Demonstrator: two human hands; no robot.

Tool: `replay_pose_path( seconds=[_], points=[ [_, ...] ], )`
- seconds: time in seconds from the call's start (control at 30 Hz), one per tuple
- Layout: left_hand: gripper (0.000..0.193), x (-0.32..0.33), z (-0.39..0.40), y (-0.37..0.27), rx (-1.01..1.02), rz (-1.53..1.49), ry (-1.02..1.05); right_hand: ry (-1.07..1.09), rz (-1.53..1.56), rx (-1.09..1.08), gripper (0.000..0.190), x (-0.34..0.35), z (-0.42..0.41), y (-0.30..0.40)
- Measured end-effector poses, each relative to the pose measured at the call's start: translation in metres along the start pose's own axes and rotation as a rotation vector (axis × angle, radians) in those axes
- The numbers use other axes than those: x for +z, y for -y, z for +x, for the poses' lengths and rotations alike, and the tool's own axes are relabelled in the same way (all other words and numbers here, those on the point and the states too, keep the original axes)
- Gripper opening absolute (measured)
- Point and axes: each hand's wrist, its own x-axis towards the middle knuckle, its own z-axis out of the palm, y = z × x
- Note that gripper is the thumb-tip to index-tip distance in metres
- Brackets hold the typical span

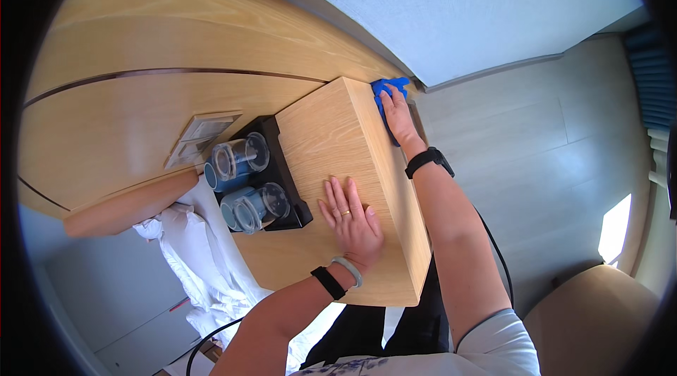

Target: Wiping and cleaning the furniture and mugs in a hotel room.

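Observation:
My left hand (351, 222) lies flat on the top of a light wooden cabinet (322, 138), fingers spread a little and nothing under them that shows. My right hand (398, 114) presses a blue cloth (383, 98) against the cabinet's side face, near its far end by the wall. Beside my left hand stands a black tray (288, 180) with blue cups (213, 177) and clear glasses (256, 151) in it. Part of the cloth is hidden beneath my right hand.
Wood panelling (158, 48) with a wall socket plate (201, 138) rises behind the cabinet. A bed with white linen (195, 265) is at the left. To the right are the floor (508, 117), a rounded tan seat (587, 318) and a blue curtain (650, 74). Black cables (500, 254) hang near my arms.

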Motion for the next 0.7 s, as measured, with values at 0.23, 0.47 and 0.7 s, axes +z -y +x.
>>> replay_pose_path(
  seconds=[0.23, 0.47, 0.7],
  points=[
    [0.059, -0.003, 0.000, -0.002, -0.025, -0.042, 0.035, 0.037, -0.185, 0.051, 0.051, -0.008, -0.022, -0.003],
    [0.057, 0.000, -0.002, 0.001, -0.017, 0.043, -0.007, 0.103, -0.063, 0.201, 0.048, -0.049, -0.138, -0.029],
    [0.056, 0.010, -0.002, 0.005, -0.013, 0.082, -0.059, 0.019, -0.065, 0.314, 0.042, -0.091, -0.263, -0.034]
  ],
)
